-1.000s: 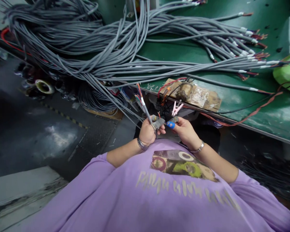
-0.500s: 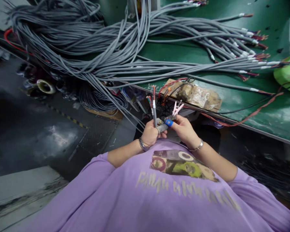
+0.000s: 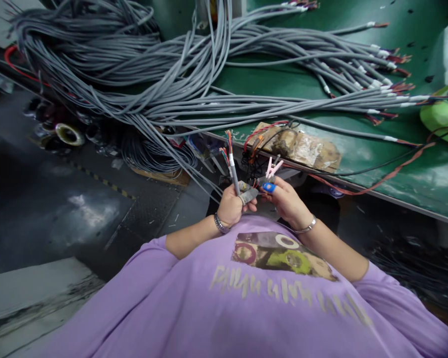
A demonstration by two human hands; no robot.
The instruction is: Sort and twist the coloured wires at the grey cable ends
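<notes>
My left hand (image 3: 231, 206) is closed round grey cables (image 3: 234, 175), whose stripped ends with red, blue and green wires (image 3: 229, 144) point up. A grey wrapped piece (image 3: 248, 196) lies across its fingers. Just to the right, my right hand (image 3: 285, 200), with blue tape (image 3: 269, 187) on one digit, pinches a dark piece by the bench edge. Thin reddish wires show between the two hands. A pink clip (image 3: 273, 167) stands above my right fingers. What lies beneath the fingertips is too small to make out.
A large heap of grey cables (image 3: 97, 54) covers the green bench (image 3: 269, 79). Near its front edge a taped brown block (image 3: 302, 149) sits beside red and black wires. Coiled cable (image 3: 159, 154) and spools (image 3: 70, 134) lie below. A lime-green object (image 3: 442, 119) is at the right.
My hands have moved slightly apart, exposing thin wires between them. The cable ends in my left hand have tilted left.
</notes>
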